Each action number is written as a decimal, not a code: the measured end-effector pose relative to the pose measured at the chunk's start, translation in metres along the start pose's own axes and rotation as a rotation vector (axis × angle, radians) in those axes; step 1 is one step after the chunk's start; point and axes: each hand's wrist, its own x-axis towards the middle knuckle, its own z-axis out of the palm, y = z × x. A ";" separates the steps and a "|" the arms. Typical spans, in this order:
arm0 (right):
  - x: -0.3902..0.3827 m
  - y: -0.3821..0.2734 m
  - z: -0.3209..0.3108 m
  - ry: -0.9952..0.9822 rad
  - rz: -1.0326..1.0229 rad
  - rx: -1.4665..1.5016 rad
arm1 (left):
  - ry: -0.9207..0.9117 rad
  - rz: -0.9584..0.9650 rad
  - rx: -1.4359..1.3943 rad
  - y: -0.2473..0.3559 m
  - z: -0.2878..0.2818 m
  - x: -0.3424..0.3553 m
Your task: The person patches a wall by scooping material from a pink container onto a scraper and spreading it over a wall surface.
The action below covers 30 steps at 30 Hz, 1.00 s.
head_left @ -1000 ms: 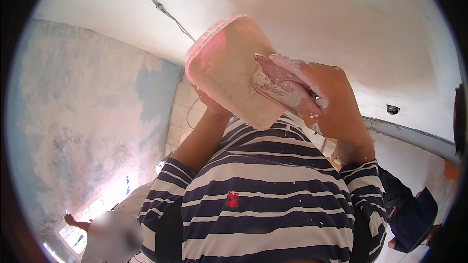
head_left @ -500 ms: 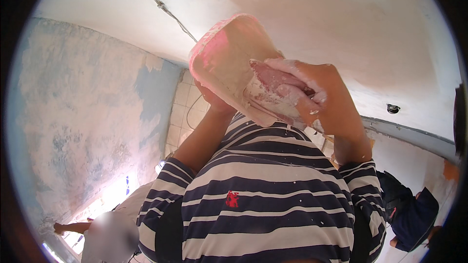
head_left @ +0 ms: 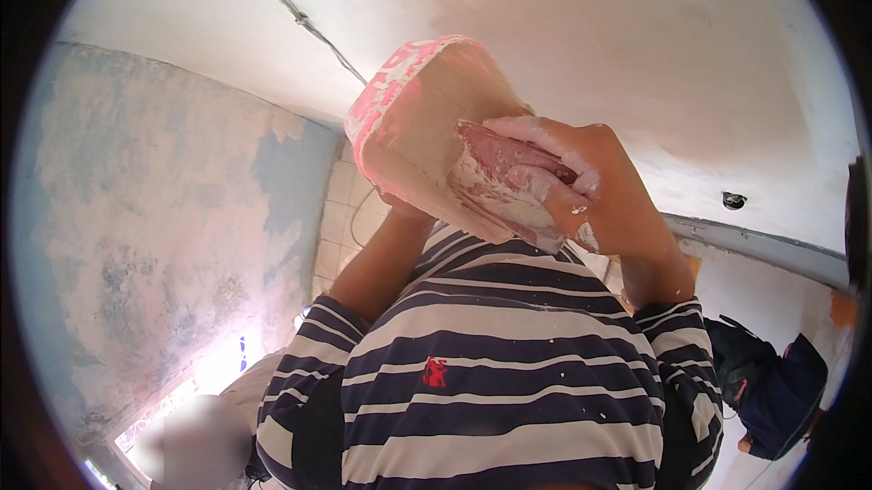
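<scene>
A pink plastic tub (head_left: pixel 357 131), its inside coated in whitish putty, is held up in front of my chest, tilted so its mouth faces me. My left hand (head_left: pixel 405 206) supports it from underneath; the tub hides most of those fingers. My right hand (head_left: pixel 568 168), smeared with white putty, is closed round the reddish-brown grip of a putty scraper (head_left: pixel 495 152). The scraper lies against the tub's right side and near rim, with putty caked along its lower part. Where its blade edge meets the tub I cannot make out.
A pale plastered surface (head_left: pixel 618 54) spreads ahead, with a cable (head_left: pixel 300 18) along it and a dark round fitting (head_left: pixel 734 200). A patchy blue wall (head_left: pixel 163 217) stands left. One person (head_left: pixel 195 440) is at lower left, another in dark clothing (head_left: pixel 772 390) at lower right.
The tub has tipped and shifted slightly left, showing more of its pink outer side. My right hand and the scraper have turned and moved slightly down. The lower-left person's outstretched arm is out of view.
</scene>
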 end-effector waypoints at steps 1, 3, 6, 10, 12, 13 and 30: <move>0.000 0.000 0.003 0.042 -0.010 0.078 | -0.004 -0.011 -0.020 0.001 0.000 0.001; -0.001 0.001 0.007 0.084 -0.022 0.158 | -0.014 -0.035 -0.066 0.000 0.001 0.005; 0.000 0.000 0.012 0.163 0.021 0.224 | -0.030 -0.082 -0.149 -0.003 0.002 0.014; 0.001 -0.005 0.013 0.217 0.029 0.212 | -0.051 -0.129 -0.218 -0.008 0.006 0.023; 0.003 -0.009 0.013 0.234 0.023 0.213 | -0.057 -0.147 -0.239 -0.009 0.007 0.026; 0.005 -0.012 0.013 0.236 0.028 0.203 | -0.057 -0.151 -0.247 -0.008 0.007 0.026; 0.004 -0.021 0.007 0.304 -0.016 0.379 | -0.089 -0.222 -0.299 -0.005 0.017 0.009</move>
